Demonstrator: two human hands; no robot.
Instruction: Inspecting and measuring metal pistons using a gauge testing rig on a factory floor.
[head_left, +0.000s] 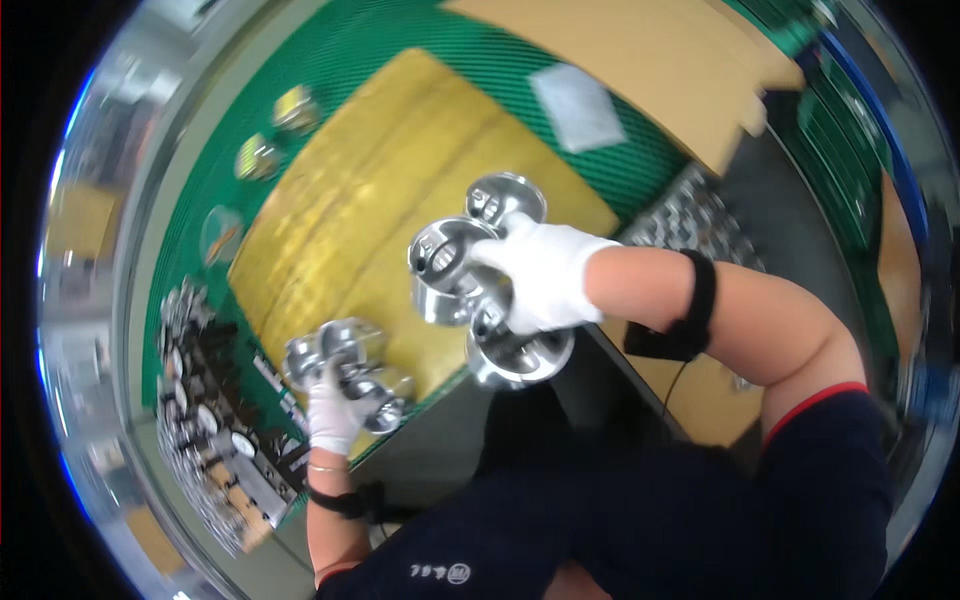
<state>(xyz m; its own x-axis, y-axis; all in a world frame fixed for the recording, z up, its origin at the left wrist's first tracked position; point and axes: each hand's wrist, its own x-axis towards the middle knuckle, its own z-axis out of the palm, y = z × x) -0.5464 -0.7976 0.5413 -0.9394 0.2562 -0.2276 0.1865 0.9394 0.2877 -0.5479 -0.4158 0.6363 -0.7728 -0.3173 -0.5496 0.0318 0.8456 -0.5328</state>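
My right hand (545,275), in a white glove, is closed on a cluster of shiny round metal parts, hollow like cups. One cup-shaped metal part (432,303) faces up at its left, another (530,192) is beyond it, and a third (525,365) is on the near side, over the board's edge. My left hand (336,412), also white-gloved, is closed round a second group of similar metal parts (352,340) near the board's near left edge. The fingers of both hands are partly hidden by the parts.
A yellow board (370,170) lies on a green ribbed mat (470,65). Left are small yellow-and-silver pieces (258,158), a clear round dish (220,235) and a rack of gauges and tools (215,430). Right are cardboard (640,60), a white sheet (578,107) and many metal parts (700,215).
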